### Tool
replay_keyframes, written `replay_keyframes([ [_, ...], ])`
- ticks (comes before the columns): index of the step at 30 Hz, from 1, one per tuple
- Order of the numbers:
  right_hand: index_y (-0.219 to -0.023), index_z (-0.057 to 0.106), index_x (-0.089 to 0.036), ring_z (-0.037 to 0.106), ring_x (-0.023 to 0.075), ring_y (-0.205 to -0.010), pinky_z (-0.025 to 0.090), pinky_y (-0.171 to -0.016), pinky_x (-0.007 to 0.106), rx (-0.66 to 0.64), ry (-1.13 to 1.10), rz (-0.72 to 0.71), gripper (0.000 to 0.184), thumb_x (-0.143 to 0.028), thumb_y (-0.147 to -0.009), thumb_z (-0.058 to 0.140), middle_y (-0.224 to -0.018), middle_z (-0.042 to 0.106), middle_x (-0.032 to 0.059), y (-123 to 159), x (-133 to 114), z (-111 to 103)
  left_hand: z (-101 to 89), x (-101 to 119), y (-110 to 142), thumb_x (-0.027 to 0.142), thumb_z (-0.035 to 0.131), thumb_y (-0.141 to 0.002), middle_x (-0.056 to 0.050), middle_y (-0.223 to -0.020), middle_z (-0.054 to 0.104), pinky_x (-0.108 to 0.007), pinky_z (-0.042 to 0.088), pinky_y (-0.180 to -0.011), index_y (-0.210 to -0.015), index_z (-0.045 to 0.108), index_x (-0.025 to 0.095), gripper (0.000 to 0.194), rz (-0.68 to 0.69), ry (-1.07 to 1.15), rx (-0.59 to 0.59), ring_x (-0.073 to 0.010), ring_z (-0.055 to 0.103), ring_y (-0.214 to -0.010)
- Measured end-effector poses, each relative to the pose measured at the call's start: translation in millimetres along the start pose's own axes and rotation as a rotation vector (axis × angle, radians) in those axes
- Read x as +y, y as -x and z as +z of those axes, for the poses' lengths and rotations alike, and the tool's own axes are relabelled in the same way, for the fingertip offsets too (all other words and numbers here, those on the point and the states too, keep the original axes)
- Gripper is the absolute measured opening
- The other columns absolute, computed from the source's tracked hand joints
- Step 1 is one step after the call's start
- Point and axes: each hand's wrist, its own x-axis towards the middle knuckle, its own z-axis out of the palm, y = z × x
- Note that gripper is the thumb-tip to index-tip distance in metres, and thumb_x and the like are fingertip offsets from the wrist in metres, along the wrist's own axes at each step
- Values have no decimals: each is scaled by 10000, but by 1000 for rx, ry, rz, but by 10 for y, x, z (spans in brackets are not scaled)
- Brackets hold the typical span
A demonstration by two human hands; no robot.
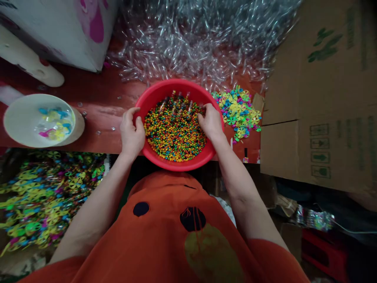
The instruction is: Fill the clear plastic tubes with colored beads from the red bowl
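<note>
A red plastic basin (182, 166) sits at the table's front edge, against my orange top. Inside lie many small multicoloured balls (176, 137), and several clear tubes (179, 104) with balls in them stand in the far part. My left hand (132, 131) grips the basin's left rim, thumb on the inner side. Over the right side of the basin, my right hand (211, 122) is closed, its fingers curled at the balls. Whatever those fingers hold is hidden.
Clear empty tubes (194, 43) are heaped behind the basin. Colourful plastic wheel pieces (240, 110) lie to its right, near a large cardboard box (321, 94). On the left are a white tub (78, 125) and, lower down, a pile of filled coloured toys (50, 192).
</note>
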Motion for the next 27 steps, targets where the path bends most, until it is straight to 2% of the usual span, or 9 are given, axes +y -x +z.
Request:
replay_keyframes([
  [3,-1323,582,-62,683,347,-1131,504,-1002,490,-23,123,62,399,-138,-934,534,-1159,709,238,-33,-79,21,-4,3,5,366,504,-990,-119,-1268,693,-451,471,-1171,-1234,628,206,317,3,8,-1,-275,640,-1235],
  [6,-1357,571,-71,689,340,-1119,511,-987,480,11,132,44,405,-193,-973,525,-1196,701,243,-9,-196,40,-8,1,7,365,509,-988,-117,-1259,693,-449,471,-1169,-1235,630,208,317,3,12,0,-273,641,-1230],
  [8,-1300,621,-81,703,327,-1072,519,-974,463,-16,107,14,366,-279,-1010,518,-1159,720,229,16,-303,96,-10,-1,7,360,509,-985,-116,-1250,696,-452,477,-1161,-1233,633,213,314,5,11,0,-274,644,-1218],
  [10,-1229,671,-81,716,321,-1024,526,-958,445,-101,95,-5,367,-346,-1027,518,-1073,746,214,18,-416,196,-10,-3,5,371,514,-984,-116,-1242,694,-461,478,-1160,-1231,633,220,313,-1,18,1,-280,646,-1214],
  [12,-1175,700,-64,717,329,-1032,524,-959,437,-167,118,-11,371,-358,-1022,533,-1056,753,225,-11,-505,316,-8,-4,3,392,520,-985,-117,-1236,693,-473,477,-1161,-1230,631,225,317,-8,26,4,-287,647,-1211],
  [15,-1074,729,-61,714,335,-1041,520,-956,425,-199,127,14,318,-326,-993,573,-1050,756,229,-76,-553,444,-6,-4,5,388,514,-984,-115,-1235,699,-471,492,-1146,-1231,634,221,322,-6,19,6,-281,651,-1197],
  [20,-884,699,-149,689,229,-792,527,-809,344,-248,-126,69,187,-313,-932,625,-767,698,68,-78,-498,384,-8,-13,14,343,511,-981,-105,-1233,707,-442,502,-1134,-1230,640,212,310,11,18,8,-258,655,-1192],
  [24,-943,637,-178,580,142,-569,474,-632,284,-252,-359,117,145,-319,-911,627,-704,615,-25,-9,-474,291,-5,-27,14,311,509,-980,-109,-1236,702,-445,500,-1133,-1230,638,210,299,21,21,8,-262,655,-1193],
  [27,-941,615,-194,549,136,-558,455,-638,281,-193,-350,77,114,-302,-905,625,-651,569,-53,-3,-452,315,2,-43,11,282,503,-973,-105,-1226,704,-443,506,-1125,-1231,639,211,300,28,17,12,-259,657,-1184],
])
